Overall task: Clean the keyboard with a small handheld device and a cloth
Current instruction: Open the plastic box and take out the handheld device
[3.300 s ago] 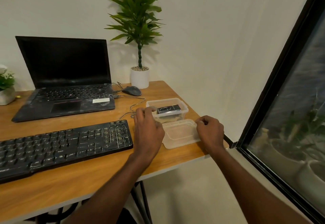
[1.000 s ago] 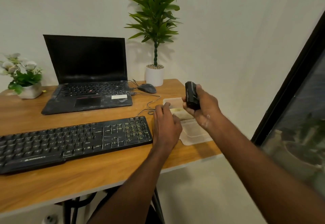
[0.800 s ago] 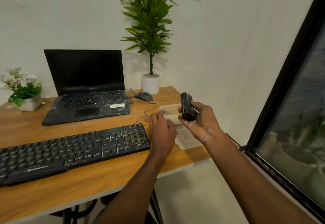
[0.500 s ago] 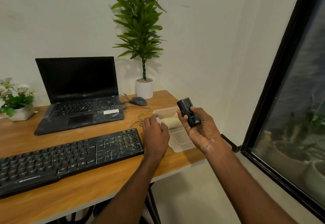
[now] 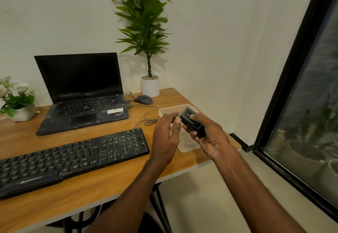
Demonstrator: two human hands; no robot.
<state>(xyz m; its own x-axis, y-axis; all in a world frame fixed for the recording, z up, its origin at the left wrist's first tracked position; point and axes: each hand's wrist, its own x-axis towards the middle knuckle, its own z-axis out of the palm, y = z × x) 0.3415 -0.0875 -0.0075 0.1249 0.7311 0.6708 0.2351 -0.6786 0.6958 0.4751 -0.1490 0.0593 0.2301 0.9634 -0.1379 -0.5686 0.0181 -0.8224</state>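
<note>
- Nearest, the keyboard (image 5: 73, 157) lies flat on the wooden desk (image 5: 113, 183), close to the front edge. Its long axis runs left to right, with the right end a little farther from the person, and the number pad is just beside the left hand.
- The keyboard looks stiff and fairly light, but the keys are small raised parts, so it is probably better to hold it by the frame ends and not to press hard on the caps. Pale dust shows on many keys.
- The left hand (image 5: 165, 137) hovers above the desk at the right end of the keyboard. Its fingers are relaxed and a little spread, holding nothing, and the fingertips reach toward the device.
- The right hand (image 5: 208, 135) has its fingers and thumb curled around the small black handheld device (image 5: 192, 124), above the lid (image 5: 188, 145) of the container.
- The device is a short block. Its long axis goes from the palm up and away to the left, and the far end points toward the container. It seems light and hard with a smooth shell, so it could slip; a grip around the middle of the body seems safest.
- Behind the hands stands the clear plastic container (image 5: 164, 110), open. Something pale shows at its edge, perhaps the cloth, but this cannot be told.
- Farther away are the open laptop (image 5: 82, 93), the mouse (image 5: 143, 99) with its cable, a tall plant in a white pot (image 5: 150, 86), and a small flower pot (image 5: 22, 113) at the left.
</note>
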